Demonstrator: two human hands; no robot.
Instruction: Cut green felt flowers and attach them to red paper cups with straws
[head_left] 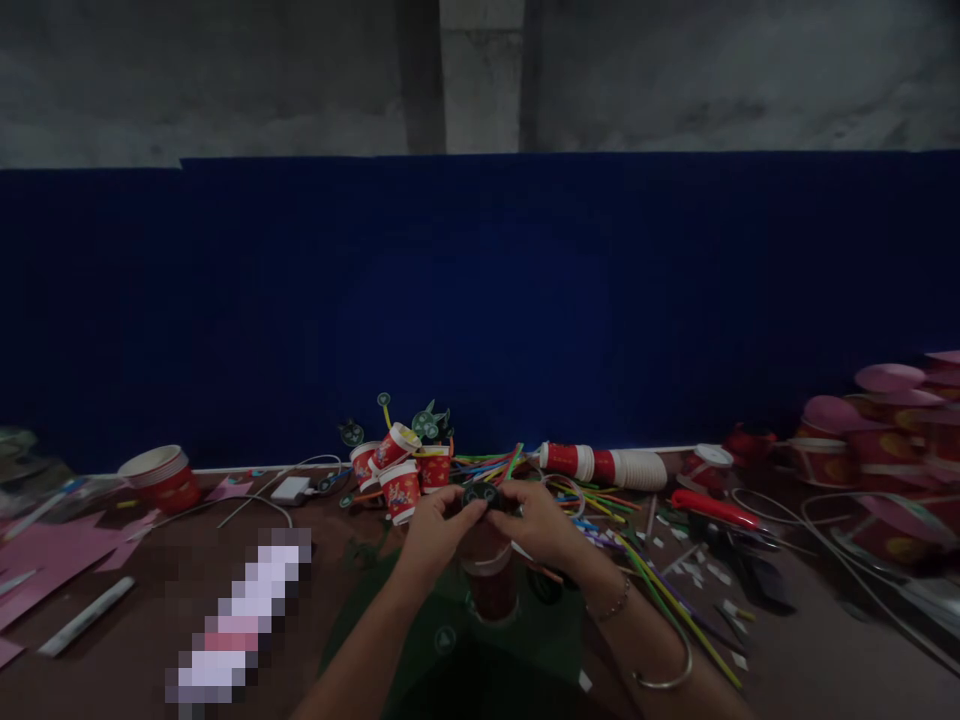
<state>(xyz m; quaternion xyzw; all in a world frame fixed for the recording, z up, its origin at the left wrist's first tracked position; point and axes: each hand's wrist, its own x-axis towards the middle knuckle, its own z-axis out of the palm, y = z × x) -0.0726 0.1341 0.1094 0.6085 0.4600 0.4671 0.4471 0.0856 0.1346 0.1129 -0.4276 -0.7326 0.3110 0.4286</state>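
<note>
My left hand [441, 530] and my right hand [538, 522] meet at the centre, thumbs and fingers pinched on a small dark green paper cutout [480, 497] with pale round marks. Just below the fingers, a red paper cup [495, 597] with a pale band stands on a dark green sheet [405, 670]. The dim light hides whether the cutout is joined to the cup. Behind my hands lie several red patterned paper cups [401, 485], some with green cutouts [429, 422] and coloured stems.
Coloured pipe cleaners [660, 590] and white scraps spread to the right. Beyond them lie stacked cups [622, 468], a red-handled tool [716, 510] and cups with pink paper [862, 420]. Pink sheets [52, 560], a marker [86, 617] and a cup stack [161, 478] are left. A blue partition [480, 300] stands behind.
</note>
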